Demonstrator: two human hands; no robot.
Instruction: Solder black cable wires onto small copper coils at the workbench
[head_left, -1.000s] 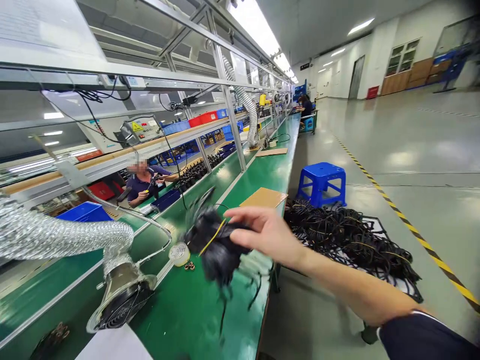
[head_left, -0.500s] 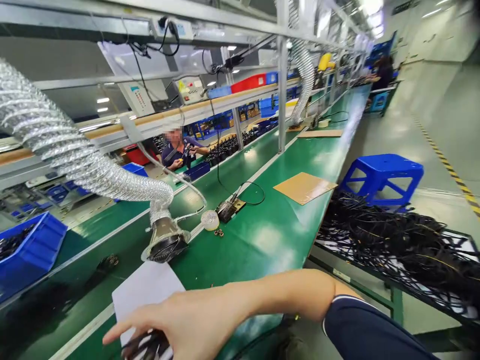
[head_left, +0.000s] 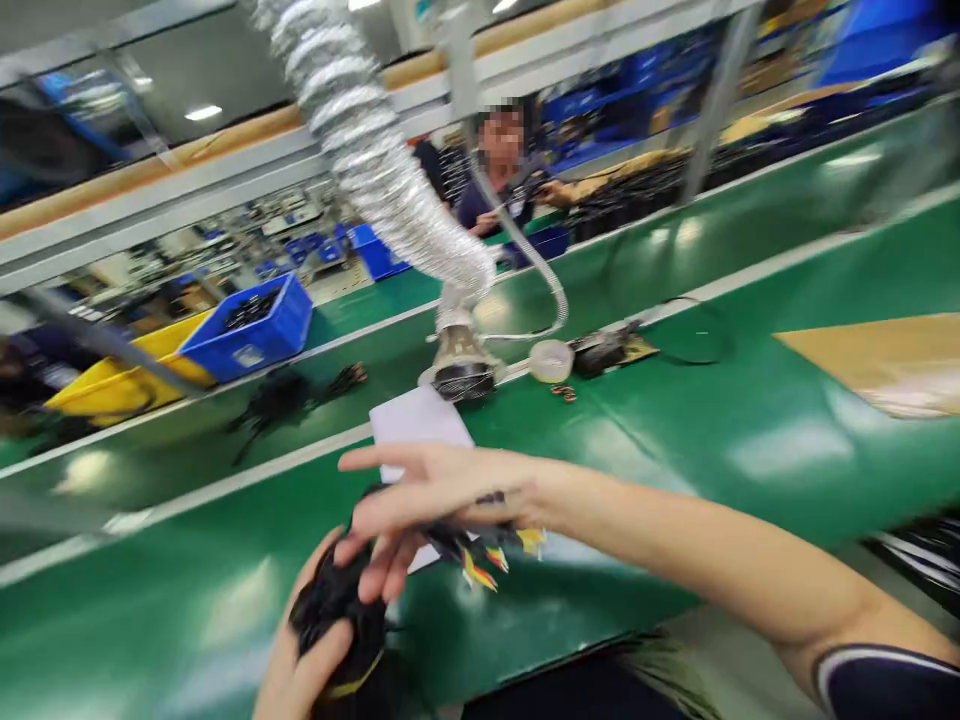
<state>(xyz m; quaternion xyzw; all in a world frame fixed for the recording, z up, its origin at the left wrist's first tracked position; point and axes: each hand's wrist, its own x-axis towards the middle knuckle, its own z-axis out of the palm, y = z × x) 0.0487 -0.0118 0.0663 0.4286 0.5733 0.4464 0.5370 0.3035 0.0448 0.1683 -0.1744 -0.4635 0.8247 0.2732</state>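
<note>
My left hand (head_left: 300, 655) is wrapped round a coiled bundle of black cables (head_left: 341, 590) above the green bench, at the lower left of the head view. Over the bundle reaches my right hand (head_left: 420, 495), its fingers stretched out and apart; whether they touch the cables is blurred. Beneath that hand the cable ends (head_left: 484, 568) stick out to the right, with red, yellow and white wires. A white sheet (head_left: 420, 422) lies behind my right hand, partly covered by it.
A flexible silver duct (head_left: 390, 190) drops to a nozzle (head_left: 461, 370) beyond the sheet. Beside it are a round dish (head_left: 551, 361), a small dark device (head_left: 604, 350) and copper-coloured bits (head_left: 564, 394). Cardboard (head_left: 885, 360) lies right; a blue bin (head_left: 255, 325) stands left. A co-worker (head_left: 499, 180) sits opposite.
The view has swung left. My left hand has come into view holding the cable bundle. My right hand, earlier low over dark cables near the sheet, now spreads above the bundle.
</note>
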